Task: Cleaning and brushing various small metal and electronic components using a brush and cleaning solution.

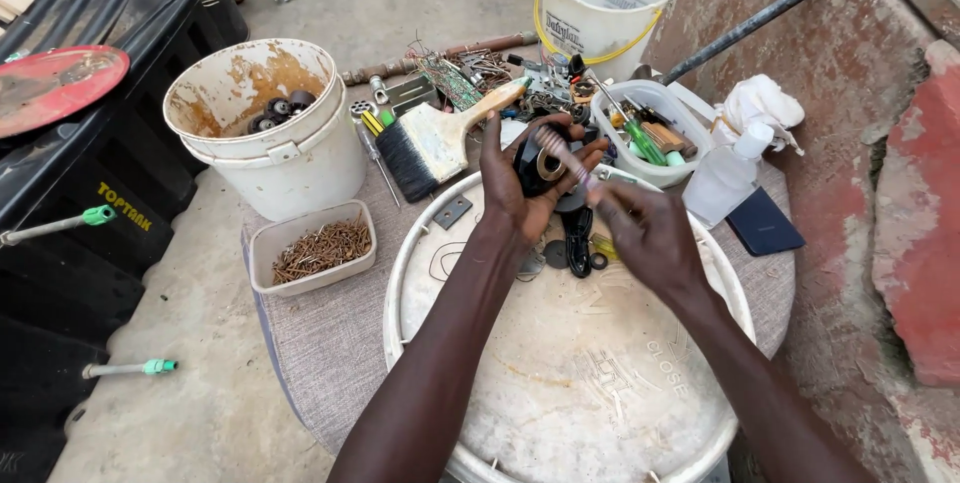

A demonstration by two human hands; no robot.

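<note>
My left hand (520, 183) cups a black part with a round brass-coloured ring (540, 165) above the far edge of a large round white lid (580, 373). My right hand (650, 233) holds a thin screwdriver-like tool (565, 158), blurred by motion, with its tip at the black part. A black cable (578, 238) hangs from the part down onto the lid. A few small dark washers (556, 254) lie on the lid under my hands.
A wide paintbrush (435, 138) lies behind the lid. A dirty white bucket (270, 133) stands at left, with a tray of rusty nails (320, 248) before it. Another white bucket (600, 8), a tub of small tools (650, 133), a spray bottle (730, 168) and a dark wallet (763, 223) are at right.
</note>
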